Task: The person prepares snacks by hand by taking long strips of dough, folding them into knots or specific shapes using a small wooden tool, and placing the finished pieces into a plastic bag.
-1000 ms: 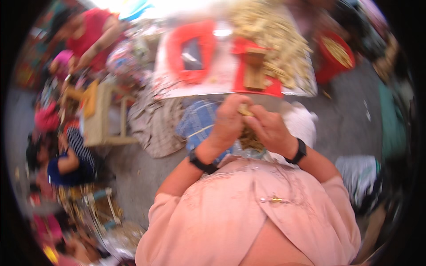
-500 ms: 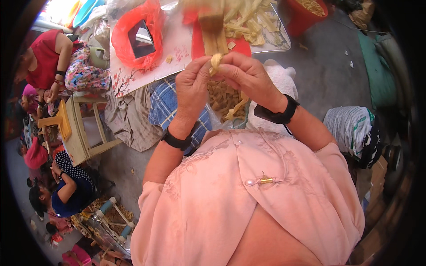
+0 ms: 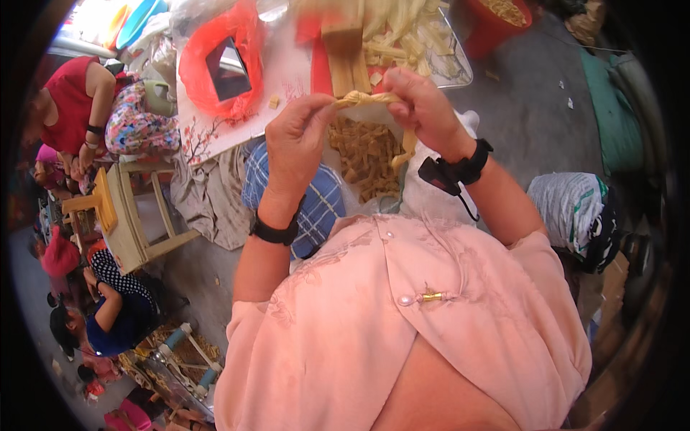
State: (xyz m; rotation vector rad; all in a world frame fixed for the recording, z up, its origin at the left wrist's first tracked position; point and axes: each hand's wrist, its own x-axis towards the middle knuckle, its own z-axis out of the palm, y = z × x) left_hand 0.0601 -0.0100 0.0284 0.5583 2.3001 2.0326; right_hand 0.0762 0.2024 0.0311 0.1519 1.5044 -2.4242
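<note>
Hands drawn apart since earlier frame; pale knotted strip [image 3: 357, 98], bunched then, now stretched between them above heap of rough brown pieces [image 3: 363, 159]. Left grip [image 3: 296, 140] pinches one end; right grip [image 3: 431, 118] pinches other side, tail drooping. Straight-edged wooden block [image 3: 346, 61] just beyond. White surface [image 3: 205, 133] round-cornered; grey floor [image 3: 532, 115] stretches rightward.

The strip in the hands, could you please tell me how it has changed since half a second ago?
The left hand moved left and the right hand right, drawing the bunched strip out into a nearly level, twisted length. Neither let go. The red bag and wooden block stayed put.
</note>
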